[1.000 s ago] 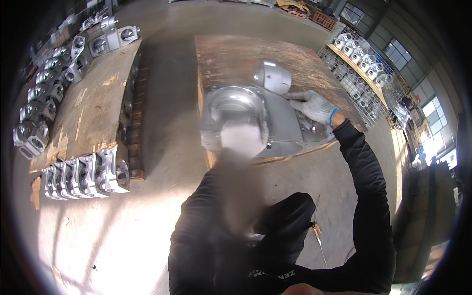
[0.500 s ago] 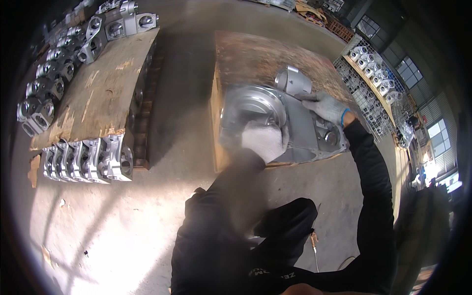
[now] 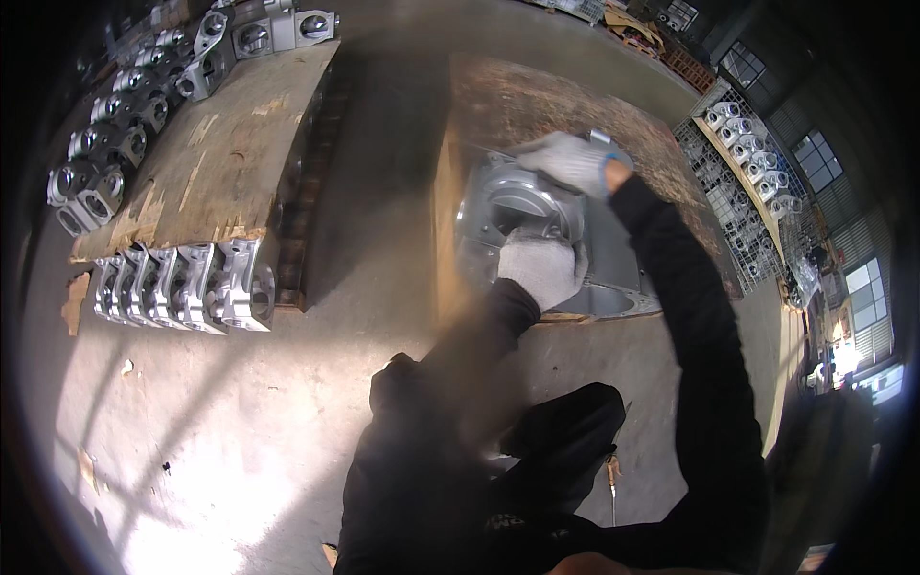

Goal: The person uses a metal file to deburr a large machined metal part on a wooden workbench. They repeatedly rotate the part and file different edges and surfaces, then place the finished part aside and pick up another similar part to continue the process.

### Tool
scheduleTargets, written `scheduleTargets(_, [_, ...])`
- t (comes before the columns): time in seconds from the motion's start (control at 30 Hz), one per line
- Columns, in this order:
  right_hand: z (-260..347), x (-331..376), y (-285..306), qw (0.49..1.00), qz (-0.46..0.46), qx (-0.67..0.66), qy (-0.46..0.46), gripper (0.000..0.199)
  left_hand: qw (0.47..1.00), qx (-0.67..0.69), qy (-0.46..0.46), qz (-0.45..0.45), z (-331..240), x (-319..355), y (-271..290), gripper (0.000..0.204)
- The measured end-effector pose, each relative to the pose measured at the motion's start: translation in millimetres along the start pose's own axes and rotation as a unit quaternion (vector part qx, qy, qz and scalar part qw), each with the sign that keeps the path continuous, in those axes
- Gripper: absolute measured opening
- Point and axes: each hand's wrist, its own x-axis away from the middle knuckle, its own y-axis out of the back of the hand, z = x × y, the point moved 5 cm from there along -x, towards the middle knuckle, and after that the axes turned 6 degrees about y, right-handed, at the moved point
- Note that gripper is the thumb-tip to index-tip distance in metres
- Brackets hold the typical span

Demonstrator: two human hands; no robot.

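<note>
A large silver metal casting (image 3: 613, 251) with a wide round opening lies on the wooden board. My left hand (image 3: 540, 266), in a pale work glove, rests over the near side of that opening. Its fingers curl inward, and what they hold, if anything, is hidden. Across the casting's far edge reaches my gloved right hand (image 3: 567, 163), slightly blurred, fingers stretched out to the left and plainly holding nothing. Behind the right wrist, a smaller round metal part (image 3: 609, 144) is mostly covered by the hand.
The casting's support is a worn wooden board (image 3: 537, 96). To the left, another wooden sheet (image 3: 225, 144) covers stacked castings (image 3: 196, 287), with more castings (image 3: 105, 144) beyond. A wire cage (image 3: 738, 206) holding metal parts stands at the right. A tool with a brownish handle (image 3: 613, 470) is near my knee.
My right hand has moved left from beside the smaller round part to the far rim of the large opening. My left hand stays at the opening. The whole view has shifted slightly.
</note>
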Motion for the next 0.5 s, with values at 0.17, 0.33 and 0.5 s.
scheduleTargets(0.17, [14.2, -18.3, -11.4, 0.993, -0.024, 0.120, -0.001, 0.048, 1.000, -0.015, -0.012, -0.008, -0.2, -0.3, 4.2, 0.046])
scheduleTargets(0.33, [35.2, -14.4, -14.2, 0.983, 0.010, 0.157, 0.098, 0.048, 1.000, 0.006, 0.020, 0.022, 0.5, 0.2, 0.7, 0.046])
scheduleTargets(0.5, [37.6, -22.1, -20.9, 0.984, 0.016, 0.168, 0.052, 0.046, 0.999, -0.006, 0.019, 0.036, 1.9, 0.8, -1.4, 0.047])
